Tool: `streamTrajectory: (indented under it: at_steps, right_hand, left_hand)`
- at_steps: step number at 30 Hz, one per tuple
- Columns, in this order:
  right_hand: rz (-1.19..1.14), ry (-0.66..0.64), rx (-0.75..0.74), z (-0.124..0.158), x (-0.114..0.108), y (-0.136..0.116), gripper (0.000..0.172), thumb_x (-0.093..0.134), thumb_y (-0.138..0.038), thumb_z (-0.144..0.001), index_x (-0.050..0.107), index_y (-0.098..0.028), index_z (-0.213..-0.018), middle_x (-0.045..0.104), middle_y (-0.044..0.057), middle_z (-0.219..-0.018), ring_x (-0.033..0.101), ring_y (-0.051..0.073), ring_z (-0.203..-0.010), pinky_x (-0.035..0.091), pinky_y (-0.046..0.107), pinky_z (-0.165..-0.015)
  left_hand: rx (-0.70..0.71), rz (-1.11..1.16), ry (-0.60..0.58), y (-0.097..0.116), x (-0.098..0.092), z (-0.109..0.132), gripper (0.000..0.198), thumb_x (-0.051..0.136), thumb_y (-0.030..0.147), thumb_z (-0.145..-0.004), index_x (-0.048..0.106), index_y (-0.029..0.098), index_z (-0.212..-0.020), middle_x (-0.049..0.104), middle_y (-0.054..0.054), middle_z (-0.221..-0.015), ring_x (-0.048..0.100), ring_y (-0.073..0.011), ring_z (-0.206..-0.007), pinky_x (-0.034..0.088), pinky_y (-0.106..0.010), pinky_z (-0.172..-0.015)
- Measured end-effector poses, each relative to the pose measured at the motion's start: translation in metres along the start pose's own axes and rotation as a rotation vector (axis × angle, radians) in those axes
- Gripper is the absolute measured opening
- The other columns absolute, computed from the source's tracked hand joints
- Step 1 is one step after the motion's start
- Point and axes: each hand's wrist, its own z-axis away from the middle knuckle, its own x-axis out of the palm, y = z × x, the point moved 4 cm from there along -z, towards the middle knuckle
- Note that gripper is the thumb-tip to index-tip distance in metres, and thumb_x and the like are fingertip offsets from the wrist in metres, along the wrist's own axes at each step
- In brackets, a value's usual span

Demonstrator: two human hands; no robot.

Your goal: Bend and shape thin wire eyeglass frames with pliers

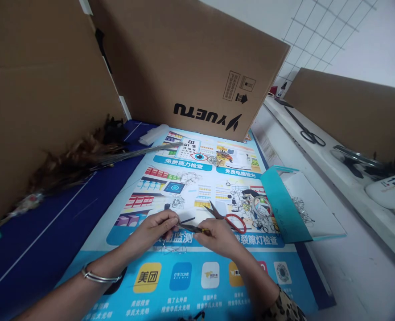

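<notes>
Turquoise card is forming an open box (279, 209) on the right, and a loose nest of thin wire (301, 209) is lying against its white inside. Dark, curly wire loops (247, 211) are sprawling just beside it on a glossy printed sheet (200, 256), which is covering much of the blue surface (67, 205). Over that sheet, the left hand (160, 225) is pinching a fine piece (too small for me to name), while the right hand (216, 236) is gripping a slim, dark-tipped tool (190, 228), its point just beside the left fingertips. Red-handled scissors (224, 217) are lying just beyond the right hand, blades slightly parted. Fluffy brown feathers (77, 156) are spreading leftward, and tall cardboard panels (184, 53) are walling off the back and left.
</notes>
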Motion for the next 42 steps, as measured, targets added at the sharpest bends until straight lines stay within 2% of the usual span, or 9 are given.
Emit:
streamTrajectory:
  at_steps: [3, 13, 28, 42]
  right_hand:
    - [-0.015, -0.013, 0.008, 0.000, 0.001, 0.001, 0.024, 0.056, -0.036, -0.086, 0.055, -0.018, -0.070, 0.053, -0.003, -0.067, 0.050, 0.010, -0.063, 0.025, 0.020, -0.053]
    - [-0.111, -0.090, 0.020, 0.001, 0.000, 0.005, 0.027, 0.055, -0.040, -0.086, 0.055, -0.018, -0.070, 0.051, -0.004, -0.066, 0.050, 0.010, -0.062, 0.026, 0.020, -0.052]
    - [-0.101, -0.045, -0.059, 0.002, 0.004, -0.002, 0.019, 0.056, -0.036, -0.086, 0.056, -0.019, -0.077, 0.055, -0.002, -0.073, 0.052, 0.012, -0.067, 0.029, 0.021, -0.056]
    - [-0.189, -0.028, -0.090, -0.001, 0.011, -0.004, 0.030, 0.053, -0.033, -0.087, 0.041, -0.018, -0.065, 0.041, -0.005, -0.062, 0.044, 0.009, -0.058, 0.024, 0.021, -0.052]
  left_hand:
    - [-0.012, 0.015, -0.001, -0.001, 0.001, 0.000, 0.024, 0.050, 0.040, -0.088, 0.055, 0.017, -0.084, 0.058, 0.002, -0.069, 0.049, -0.0104, -0.052, 0.037, -0.023, -0.053]
    - [0.022, 0.024, -0.033, -0.002, 0.001, 0.003, 0.022, 0.048, 0.038, -0.091, 0.056, 0.017, -0.088, 0.059, 0.002, -0.069, 0.048, -0.0098, -0.052, 0.038, -0.022, -0.052]
    - [0.072, 0.042, -0.014, -0.004, -0.003, 0.004, 0.022, 0.050, 0.037, -0.091, 0.057, 0.018, -0.085, 0.058, 0.002, -0.068, 0.048, -0.0102, -0.055, 0.038, -0.022, -0.055]
    - [0.037, 0.178, -0.001, -0.007, -0.002, 0.006, 0.021, 0.052, 0.037, -0.090, 0.056, 0.017, -0.083, 0.057, 0.003, -0.064, 0.045, -0.0080, -0.052, 0.034, -0.020, -0.052]
